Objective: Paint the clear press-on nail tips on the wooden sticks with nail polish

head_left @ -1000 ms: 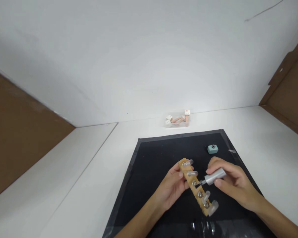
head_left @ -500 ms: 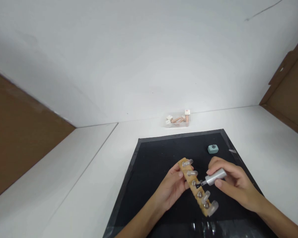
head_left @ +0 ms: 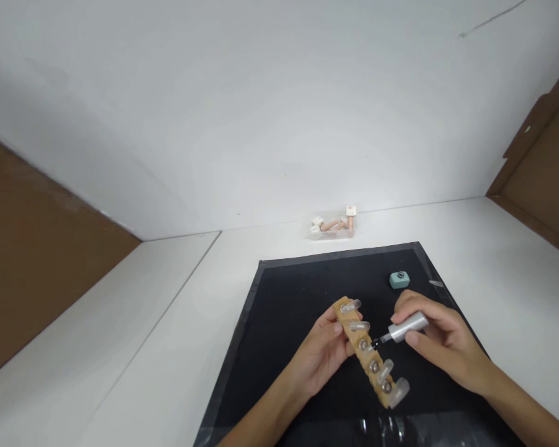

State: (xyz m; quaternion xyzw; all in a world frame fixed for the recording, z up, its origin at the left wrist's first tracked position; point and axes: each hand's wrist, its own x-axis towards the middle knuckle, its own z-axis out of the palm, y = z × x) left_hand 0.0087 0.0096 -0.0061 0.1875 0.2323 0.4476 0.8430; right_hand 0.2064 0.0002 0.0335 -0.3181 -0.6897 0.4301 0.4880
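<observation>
My left hand (head_left: 323, 352) grips a yellowish wooden strip (head_left: 354, 333) by its far half, thumb on top and fingers beneath. Along the strip stand several round metal studs with clear false nails (head_left: 385, 371) sticking out to the right. Between my right thumb and fingers is the silver cap of a nail polish brush (head_left: 409, 326). Its dark wet bristles are at the middle nail, and I cannot tell whether they touch it. My right hand (head_left: 440, 341) is closed round the cap. A pale teal bottle (head_left: 399, 280) with a dark round opening stands beyond it.
Both hands are over a black mat (head_left: 289, 298) taped at its edges on a white table (head_left: 177, 347). A loose clear nail (head_left: 436, 283) lies at the mat's right edge. Behind, a clear box (head_left: 331, 234) holds several white-and-peach pieces. Brown panels stand at both sides.
My right hand has drawn the brush slightly to the right, so its bristles have moved outward along the middle nail. My left hand and the wooden strip are almost still.
</observation>
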